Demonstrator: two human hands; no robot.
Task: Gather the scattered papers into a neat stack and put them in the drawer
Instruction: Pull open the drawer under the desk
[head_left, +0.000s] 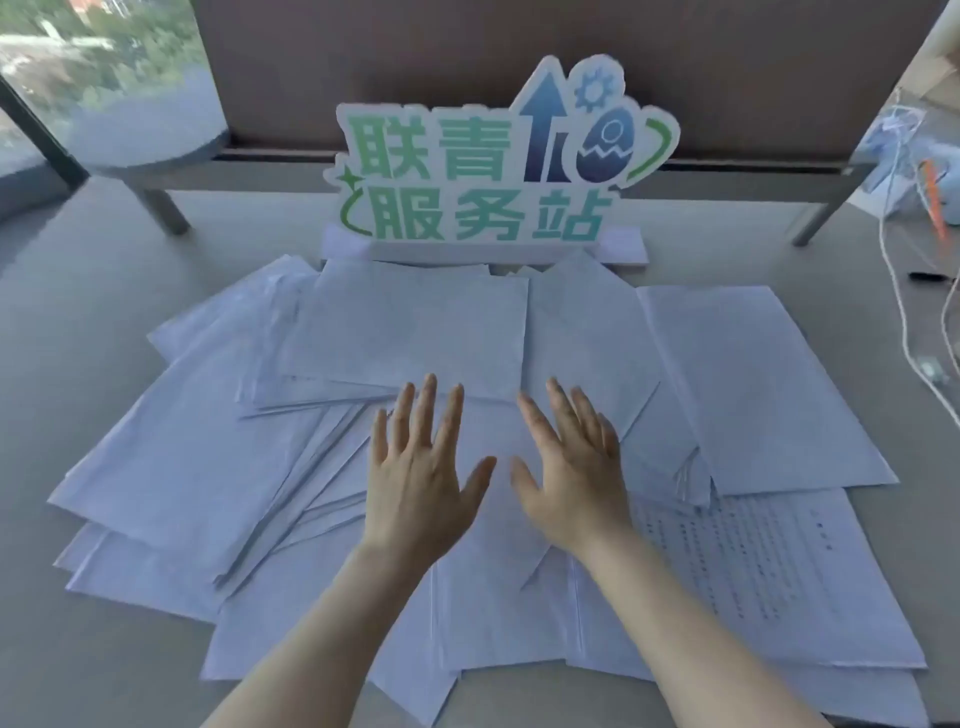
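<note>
You are at the gathering step: your left hand (421, 483) and right hand (571, 483), each grip flat and holding nothing, hover over the papers (197, 467) spread across the counter (67, 291), so next sweep the sheets inward from 9 and 3 o'clock.

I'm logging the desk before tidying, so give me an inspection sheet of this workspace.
Surface: grey table, mostly covered in the middle.
Job's things: white papers scattered and overlapping, not stacked; printed sheet at right; drawer not seen.
Clutter: standing sign behind the papers; black pen far right.
Grippers: left hand and right hand open, fingers spread over the papers.
Cables: white cables along the right edge.
Surroundings: window at upper left.
</note>
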